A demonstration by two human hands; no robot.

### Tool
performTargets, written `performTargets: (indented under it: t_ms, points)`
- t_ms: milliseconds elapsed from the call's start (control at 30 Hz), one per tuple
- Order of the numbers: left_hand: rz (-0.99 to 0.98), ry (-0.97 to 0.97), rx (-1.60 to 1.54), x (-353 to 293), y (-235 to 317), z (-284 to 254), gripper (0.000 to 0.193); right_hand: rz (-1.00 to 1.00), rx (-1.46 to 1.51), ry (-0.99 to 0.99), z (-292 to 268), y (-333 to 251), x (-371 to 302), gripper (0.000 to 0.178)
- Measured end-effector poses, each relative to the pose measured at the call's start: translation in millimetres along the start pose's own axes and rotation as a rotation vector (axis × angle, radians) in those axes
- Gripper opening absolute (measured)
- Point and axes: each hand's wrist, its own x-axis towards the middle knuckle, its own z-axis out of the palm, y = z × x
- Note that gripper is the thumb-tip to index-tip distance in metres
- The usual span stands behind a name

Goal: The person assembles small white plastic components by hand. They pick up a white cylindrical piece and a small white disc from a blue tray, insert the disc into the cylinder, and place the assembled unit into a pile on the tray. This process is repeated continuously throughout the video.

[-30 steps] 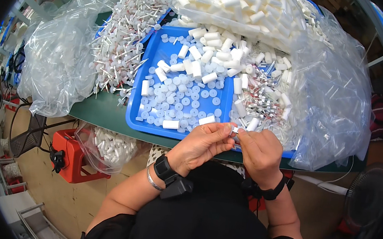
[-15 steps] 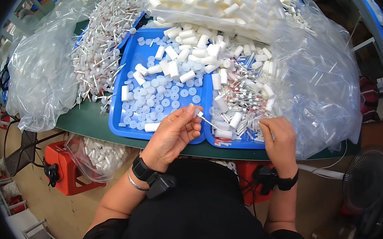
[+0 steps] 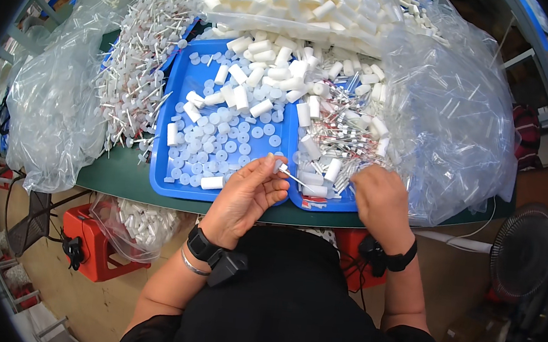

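- A person in a black top [image 3: 287,304] sits or stands at the desk [image 3: 112,174], with a black wristband on each forearm and a silver bangle [image 3: 194,263] beyond the left elbow, near the left wrist.
- The left hand [image 3: 248,195] has its grip pinched closed, thumb against forefinger, on a thin white pin [image 3: 296,177]; the pin points away to the right, slanting over the near left corner of the right tray.
- The right hand [image 3: 383,198] hangs over the near right part of that tray, fingers bent downward and close together; whether its grip has hold of anything cannot be told.
- The left tray [image 3: 183,193], blue, carries translucent discs [image 3: 222,156] and white cylinders [image 3: 261,108].
- Just beside it, the right tray [image 3: 326,206], also blue, bears a tangled heap of pins [image 3: 343,135] with more white cylinders around it.
- To the right lies a crumpled clear bag [image 3: 449,128].
- Left of the trays is a mound of pins with discs on them [image 3: 138,72], and beside that another clear bag [image 3: 59,107].
- Beyond the trays, a large bag of white cylinders [image 3: 303,5] lies across the desk.
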Motion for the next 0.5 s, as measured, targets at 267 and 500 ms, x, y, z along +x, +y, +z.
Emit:
performTargets:
  t_ms: [267,500]
  points:
    - [-0.006,-0.03,-0.024,0.9,-0.9,2.0,0.03,-0.185,-0.21,-0.117,20.6,1.8,12.1,0.007]
    - [0.018,-0.012,-0.047,3.5,-3.9,2.9,0.03,-0.1,0.22,0.025,10.2,4.8,15.4,0.007]
